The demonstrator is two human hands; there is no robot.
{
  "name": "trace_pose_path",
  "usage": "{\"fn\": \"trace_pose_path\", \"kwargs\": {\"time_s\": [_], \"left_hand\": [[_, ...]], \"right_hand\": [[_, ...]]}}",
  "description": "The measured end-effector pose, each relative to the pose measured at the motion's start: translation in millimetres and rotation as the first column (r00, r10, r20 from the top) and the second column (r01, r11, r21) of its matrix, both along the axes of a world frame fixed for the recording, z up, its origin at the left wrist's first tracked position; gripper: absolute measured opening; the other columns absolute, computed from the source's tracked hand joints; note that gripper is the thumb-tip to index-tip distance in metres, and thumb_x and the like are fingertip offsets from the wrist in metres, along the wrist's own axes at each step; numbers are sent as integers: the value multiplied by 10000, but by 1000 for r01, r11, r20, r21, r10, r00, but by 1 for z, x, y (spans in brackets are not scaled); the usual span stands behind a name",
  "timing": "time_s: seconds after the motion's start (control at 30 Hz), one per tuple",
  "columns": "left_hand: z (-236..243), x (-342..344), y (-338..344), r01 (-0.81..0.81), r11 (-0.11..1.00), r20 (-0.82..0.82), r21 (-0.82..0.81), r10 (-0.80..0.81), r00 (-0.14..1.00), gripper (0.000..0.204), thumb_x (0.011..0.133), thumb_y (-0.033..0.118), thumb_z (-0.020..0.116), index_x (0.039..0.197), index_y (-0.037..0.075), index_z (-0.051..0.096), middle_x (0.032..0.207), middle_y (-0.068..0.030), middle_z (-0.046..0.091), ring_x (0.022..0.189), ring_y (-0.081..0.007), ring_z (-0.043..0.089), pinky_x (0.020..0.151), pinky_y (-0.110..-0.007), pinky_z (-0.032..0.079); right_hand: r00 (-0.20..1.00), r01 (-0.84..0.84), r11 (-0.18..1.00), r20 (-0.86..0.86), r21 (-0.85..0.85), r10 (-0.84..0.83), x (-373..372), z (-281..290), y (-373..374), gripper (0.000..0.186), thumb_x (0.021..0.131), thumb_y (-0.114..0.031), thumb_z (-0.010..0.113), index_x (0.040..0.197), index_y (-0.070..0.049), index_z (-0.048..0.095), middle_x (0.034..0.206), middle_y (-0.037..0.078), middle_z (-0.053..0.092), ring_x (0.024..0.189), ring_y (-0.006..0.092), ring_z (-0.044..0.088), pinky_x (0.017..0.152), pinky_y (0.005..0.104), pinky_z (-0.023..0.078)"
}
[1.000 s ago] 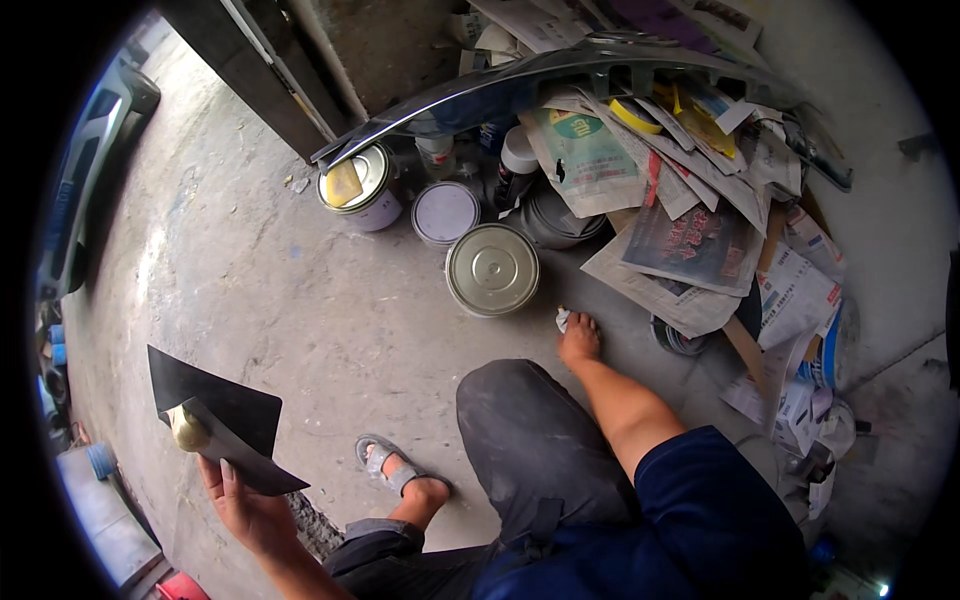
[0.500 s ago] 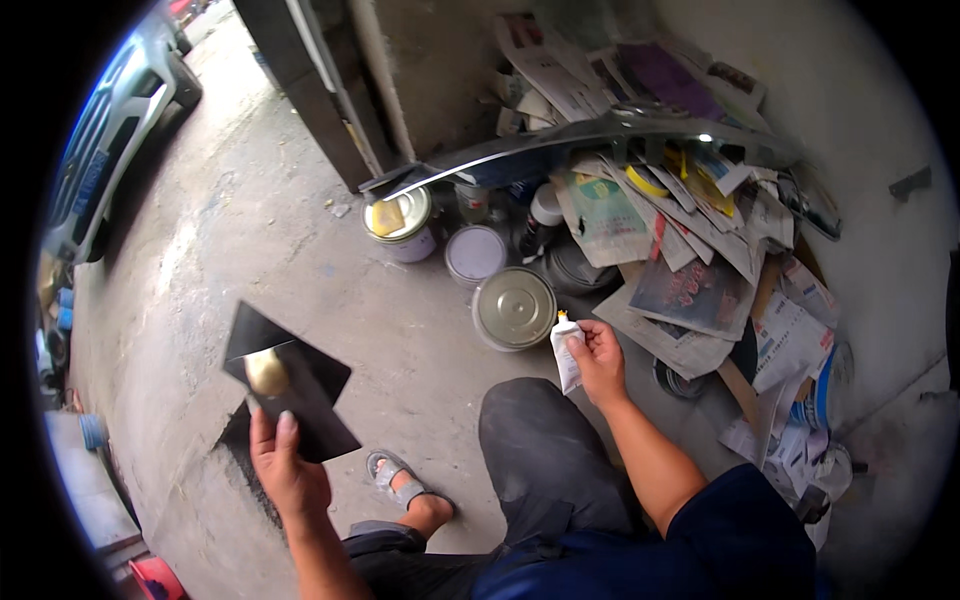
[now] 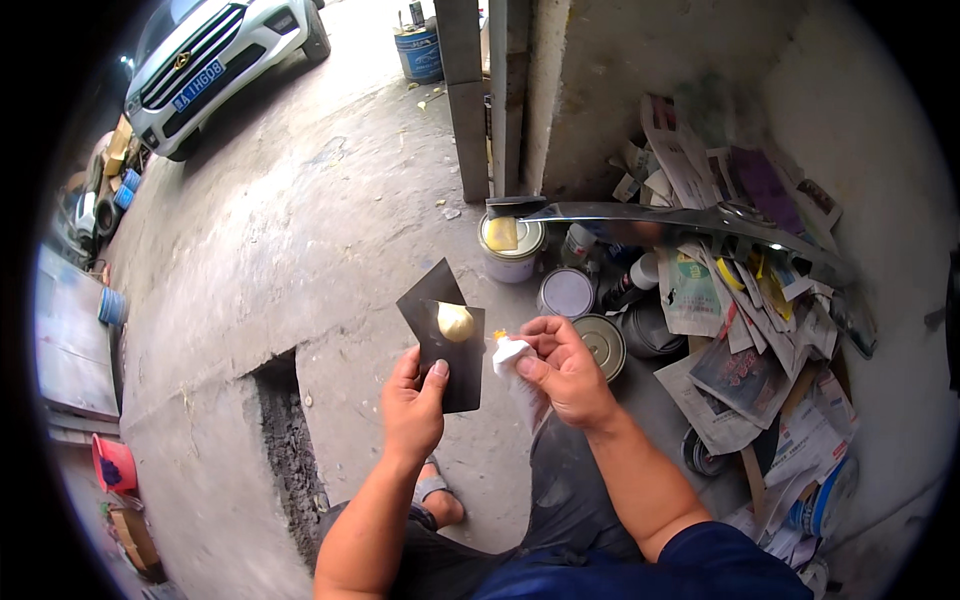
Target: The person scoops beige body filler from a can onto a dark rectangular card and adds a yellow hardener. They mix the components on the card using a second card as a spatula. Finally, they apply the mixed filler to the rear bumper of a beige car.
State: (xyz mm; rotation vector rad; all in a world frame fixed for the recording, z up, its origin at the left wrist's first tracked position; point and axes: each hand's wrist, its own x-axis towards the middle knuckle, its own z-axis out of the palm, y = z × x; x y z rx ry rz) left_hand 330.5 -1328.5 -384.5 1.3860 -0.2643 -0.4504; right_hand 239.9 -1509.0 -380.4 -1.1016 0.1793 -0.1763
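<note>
In my left hand (image 3: 413, 410) are dark, thin flat plates that look like putty spreaders (image 3: 458, 385), one lying crosswise over the other, thumb on top. A rounded dollop of pale yellow putty (image 3: 455, 322) sits on the upper plate. My right hand (image 3: 572, 375) grips a white squeeze tube (image 3: 512, 358), its nozzle tilted toward the putty and a bit of orange-yellow paste at the tip. A small gap separates the tip from the plates.
Beyond my right hand stand lidded cans (image 3: 568, 293) and a long dark trim panel (image 3: 660, 217). Newspapers (image 3: 740, 380) pile up at the right. A rough trench (image 3: 290, 430) cuts the concrete floor at the left. A white car (image 3: 215, 60) is parked far left.
My view has swung left, bringing more of the car into sight. Both hands have come closer together, and the tube has tipped from upright toward the putty.
</note>
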Motion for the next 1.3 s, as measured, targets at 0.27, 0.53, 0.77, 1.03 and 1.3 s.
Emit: {"fn": "trace_pose_path", "kwargs": {"time_s": [0.27, 0.53, 0.77, 1.03, 1.3], "left_hand": [[0, 0, 0, -5, 1000, 13, -1, 5, 1000, 304, 924, 55, 533, 1214, -35, 525, 1067, -68, 624, 948, -105, 570, 845, -249, 460], [-6, 3, 3, -11, 999, 73, 40, 9, 997, 315, 918, 70, 550, 1215, -30, 531, 1029, -64, 639, 908, -103, 575, 805, -254, 470], [-6, 3, 2, -7, 999, 83, 45, 3, 997, 297, 910, 75, 554, 1196, -7, 559, 972, -58, 657, 860, -96, 585, 774, -253, 477], [-9, 2, 3, -19, 997, 109, 73, 11, 994, 302, 894, 99, 578, 1176, -7, 574, 918, -61, 668, 814, -99, 596, 736, -262, 487], [-3, 2, 3, 2, 994, 136, 112, -17, 991, 289, 887, 93, 576, 1162, 5, 586, 903, -58, 668, 800, -97, 593, 728, -260, 485]], "right_hand": [[998, -47, 992, 48, 119, 41, 15, 4, 16, 405, 943, -35, 503, 1320, -58, 357, 1110, 72, 576, 1003, 139, 568, 877, 268, 459], [997, -18, 990, 81, 137, 7, 21, 3, 25, 306, 984, -119, 444, 1284, -62, 450, 992, 57, 577, 869, 131, 556, 808, 285, 472], [994, -2, 997, 113, 83, -7, 21, -2, 21, 200, 984, -113, 443, 1171, -55, 482, 949, 54, 571, 843, 139, 564, 781, 288, 479], [996, 28, 999, 86, 31, -30, 21, -2, 21, 143, 972, -79, 462, 1111, -58, 491, 920, 52, 575, 804, 127, 571, 741, 263, 481], [995, 68, 998, 80, -4, -67, 21, -1, 22, 86, 970, -70, 475, 1043, -73, 520, 890, 17, 566, 758, 75, 537, 665, 209, 441]]}}
